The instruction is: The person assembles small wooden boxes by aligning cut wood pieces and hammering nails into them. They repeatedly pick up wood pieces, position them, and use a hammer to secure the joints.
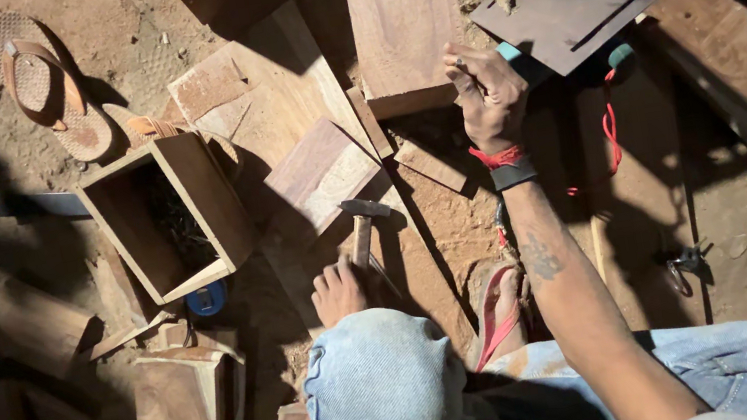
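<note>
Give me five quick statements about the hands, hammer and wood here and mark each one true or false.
1. The left hand grips a hammer by its handle. True.
2. The right hand lies flat on the sandal. False: it is raised near a square wooden board, well away from the sandal.
3. The open wooden box lies left of the hammer. True.
4. The right wrist is bare. False: it wears a red cord and a dark band.
5. The hammer head is metal. True.
</note>
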